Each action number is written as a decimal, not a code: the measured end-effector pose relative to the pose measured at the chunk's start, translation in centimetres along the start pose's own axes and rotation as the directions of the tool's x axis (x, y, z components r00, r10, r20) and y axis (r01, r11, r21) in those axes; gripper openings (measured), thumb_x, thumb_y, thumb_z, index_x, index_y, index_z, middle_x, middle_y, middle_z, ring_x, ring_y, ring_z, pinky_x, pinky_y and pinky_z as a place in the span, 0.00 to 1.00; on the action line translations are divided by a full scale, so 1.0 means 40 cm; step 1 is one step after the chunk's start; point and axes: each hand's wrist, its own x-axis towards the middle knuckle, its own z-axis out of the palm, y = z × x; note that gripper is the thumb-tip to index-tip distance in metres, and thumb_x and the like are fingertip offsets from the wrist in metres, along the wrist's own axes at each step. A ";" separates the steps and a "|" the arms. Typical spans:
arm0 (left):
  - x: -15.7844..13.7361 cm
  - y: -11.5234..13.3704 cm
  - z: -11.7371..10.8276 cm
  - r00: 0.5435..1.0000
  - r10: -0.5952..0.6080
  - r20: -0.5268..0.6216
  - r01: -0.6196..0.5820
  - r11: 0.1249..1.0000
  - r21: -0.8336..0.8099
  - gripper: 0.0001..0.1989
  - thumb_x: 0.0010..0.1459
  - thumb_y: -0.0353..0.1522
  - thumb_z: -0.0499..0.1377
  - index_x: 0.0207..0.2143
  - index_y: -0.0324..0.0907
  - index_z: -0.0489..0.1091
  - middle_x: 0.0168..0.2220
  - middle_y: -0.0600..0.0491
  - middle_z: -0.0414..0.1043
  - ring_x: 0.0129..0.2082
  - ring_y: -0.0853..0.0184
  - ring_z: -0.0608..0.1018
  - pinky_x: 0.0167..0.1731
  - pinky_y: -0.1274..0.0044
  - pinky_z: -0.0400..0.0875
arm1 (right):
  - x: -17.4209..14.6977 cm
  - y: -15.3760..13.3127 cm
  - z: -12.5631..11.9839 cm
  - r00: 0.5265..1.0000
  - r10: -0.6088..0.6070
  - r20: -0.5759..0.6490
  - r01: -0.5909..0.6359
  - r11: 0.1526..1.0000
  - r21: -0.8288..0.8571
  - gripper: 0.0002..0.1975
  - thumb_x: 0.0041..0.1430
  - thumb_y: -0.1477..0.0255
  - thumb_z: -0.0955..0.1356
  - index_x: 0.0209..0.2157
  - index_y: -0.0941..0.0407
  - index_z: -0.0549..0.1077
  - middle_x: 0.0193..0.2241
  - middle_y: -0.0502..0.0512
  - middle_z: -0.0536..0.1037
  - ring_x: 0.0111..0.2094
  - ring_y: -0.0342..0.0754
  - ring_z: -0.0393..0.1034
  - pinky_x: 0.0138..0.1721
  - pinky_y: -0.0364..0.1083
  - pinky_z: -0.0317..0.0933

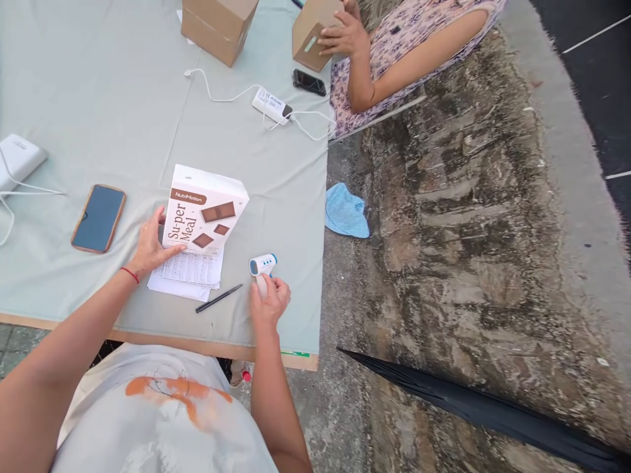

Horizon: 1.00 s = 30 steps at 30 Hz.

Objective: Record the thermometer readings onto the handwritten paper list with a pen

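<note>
Green-grey tablecloth (113, 85) — stony ground (444, 263) alongside

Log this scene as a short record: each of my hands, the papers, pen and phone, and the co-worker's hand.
Left hand: at the lower left of the white box, how firmly is unclear
Right hand: holds the thermometer by its handle
Papers: at the box's near edge
Pen: between papers and right hand
Phone: left of the left hand
Co-worker's hand: at a carton
</note>
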 end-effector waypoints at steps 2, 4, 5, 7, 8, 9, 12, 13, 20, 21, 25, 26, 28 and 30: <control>0.001 0.007 0.000 0.999 -0.014 0.037 0.011 0.997 0.076 0.51 0.53 0.51 0.72 0.70 0.44 0.53 0.61 0.39 0.69 0.60 0.44 0.73 0.60 0.50 0.67 | -0.014 -0.025 -0.001 0.973 -0.184 0.136 0.178 0.982 0.054 0.15 0.67 0.66 0.65 0.48 0.53 0.81 0.42 0.61 0.74 0.45 0.56 0.69 0.49 0.57 0.64; 0.002 0.010 0.003 0.996 -0.047 0.071 0.034 0.985 0.171 0.49 0.52 0.46 0.73 0.69 0.43 0.54 0.62 0.39 0.68 0.62 0.42 0.72 0.61 0.50 0.67 | -0.024 -0.050 -0.004 0.913 -0.314 0.262 0.295 0.949 0.110 0.15 0.68 0.71 0.64 0.46 0.51 0.82 0.40 0.58 0.74 0.42 0.52 0.68 0.47 0.54 0.64; 0.000 0.011 0.006 0.994 -0.065 0.084 0.045 0.976 0.213 0.48 0.52 0.43 0.73 0.69 0.43 0.55 0.62 0.39 0.67 0.63 0.42 0.71 0.62 0.51 0.67 | -0.027 -0.058 -0.007 0.885 -0.350 0.307 0.327 0.937 0.126 0.15 0.68 0.72 0.64 0.45 0.51 0.83 0.39 0.57 0.74 0.41 0.51 0.68 0.46 0.53 0.63; -0.010 0.011 0.010 0.992 -0.089 0.093 0.060 0.958 0.280 0.46 0.52 0.40 0.72 0.68 0.42 0.55 0.64 0.38 0.65 0.65 0.42 0.69 0.63 0.52 0.66 | -0.032 -0.066 -0.019 0.842 -0.389 0.373 0.361 0.921 0.146 0.14 0.68 0.74 0.65 0.44 0.50 0.83 0.38 0.56 0.74 0.39 0.50 0.66 0.44 0.51 0.63; -0.020 0.010 0.010 0.992 -0.095 0.088 0.064 0.951 0.303 0.45 0.53 0.39 0.71 0.68 0.42 0.55 0.64 0.37 0.65 0.65 0.42 0.69 0.63 0.52 0.66 | -0.035 -0.065 -0.026 0.825 -0.403 0.398 0.372 0.915 0.155 0.14 0.68 0.74 0.65 0.44 0.50 0.84 0.39 0.56 0.74 0.39 0.50 0.66 0.44 0.51 0.62; -0.034 0.011 0.010 0.992 -0.101 0.074 0.072 0.944 0.321 0.44 0.53 0.38 0.71 0.67 0.41 0.55 0.64 0.37 0.65 0.65 0.42 0.69 0.63 0.52 0.66 | -0.038 -0.062 -0.034 0.811 -0.412 0.416 0.381 0.911 0.160 0.14 0.68 0.74 0.65 0.45 0.49 0.83 0.39 0.57 0.75 0.39 0.50 0.67 0.44 0.51 0.63; -0.092 0.018 0.004 0.993 -0.117 -0.007 0.113 0.930 0.350 0.38 0.55 0.37 0.68 0.64 0.40 0.56 0.60 0.36 0.67 0.60 0.43 0.72 0.60 0.52 0.67 | -0.051 -0.046 -0.057 0.803 -0.420 0.422 0.394 0.906 0.153 0.14 0.69 0.73 0.65 0.45 0.50 0.83 0.38 0.57 0.75 0.39 0.51 0.67 0.43 0.51 0.63; -0.115 0.023 0.002 0.992 -0.118 -0.033 0.122 0.926 0.357 0.35 0.56 0.37 0.67 0.62 0.40 0.58 0.59 0.37 0.68 0.58 0.44 0.72 0.58 0.52 0.67 | -0.056 -0.042 -0.063 0.807 -0.418 0.416 0.392 0.907 0.150 0.13 0.69 0.72 0.65 0.44 0.50 0.83 0.37 0.57 0.74 0.39 0.51 0.67 0.43 0.51 0.63; -0.209 0.087 0.026 0.965 0.163 0.204 -0.247 0.826 0.507 0.09 0.68 0.29 0.54 0.45 0.45 0.74 0.47 0.44 0.75 0.49 0.53 0.75 0.54 0.56 0.65 | -0.066 -0.049 -0.071 0.883 -0.316 0.348 0.201 0.923 0.329 0.09 0.70 0.67 0.64 0.38 0.53 0.75 0.32 0.54 0.75 0.35 0.50 0.69 0.39 0.50 0.66; -0.211 0.097 0.038 0.943 0.211 0.256 -0.316 0.804 0.504 0.11 0.69 0.26 0.53 0.44 0.45 0.75 0.46 0.45 0.76 0.48 0.55 0.75 0.54 0.57 0.65 | -0.066 -0.058 -0.067 0.907 -0.262 0.329 0.133 0.921 0.366 0.08 0.69 0.66 0.65 0.36 0.53 0.74 0.30 0.53 0.74 0.33 0.49 0.68 0.37 0.49 0.66; -0.221 0.129 0.089 0.876 0.262 0.406 -0.438 0.784 0.440 0.16 0.67 0.23 0.52 0.46 0.46 0.78 0.45 0.44 0.75 0.46 0.56 0.74 0.48 0.62 0.69 | -0.074 -0.121 -0.032 0.977 0.076 0.199 -0.171 0.834 0.525 0.08 0.61 0.63 0.68 0.32 0.52 0.68 0.28 0.49 0.74 0.29 0.46 0.68 0.34 0.47 0.66; -0.225 0.134 0.098 0.868 0.262 0.423 -0.446 0.785 0.429 0.17 0.67 0.23 0.53 0.47 0.46 0.78 0.46 0.44 0.75 0.47 0.56 0.74 0.47 0.63 0.70 | -0.077 -0.141 -0.021 0.972 0.147 0.184 -0.227 0.795 0.563 0.09 0.60 0.62 0.68 0.31 0.52 0.68 0.28 0.49 0.74 0.29 0.45 0.68 0.33 0.46 0.66; -0.234 0.141 0.110 0.858 0.271 0.436 -0.464 0.773 0.432 0.17 0.67 0.23 0.53 0.49 0.46 0.78 0.47 0.43 0.74 0.48 0.55 0.73 0.47 0.63 0.70 | -0.084 -0.178 0.001 0.951 0.227 0.212 -0.310 0.740 0.597 0.09 0.58 0.62 0.68 0.32 0.53 0.69 0.27 0.48 0.75 0.27 0.44 0.68 0.31 0.45 0.65; -0.241 0.144 0.114 0.852 0.288 0.437 -0.485 0.747 0.454 0.17 0.68 0.24 0.53 0.50 0.46 0.78 0.47 0.43 0.74 0.48 0.55 0.73 0.48 0.63 0.70 | -0.090 -0.209 0.021 0.933 0.245 0.264 -0.357 0.722 0.592 0.10 0.57 0.61 0.68 0.33 0.53 0.71 0.26 0.48 0.75 0.26 0.44 0.67 0.30 0.44 0.64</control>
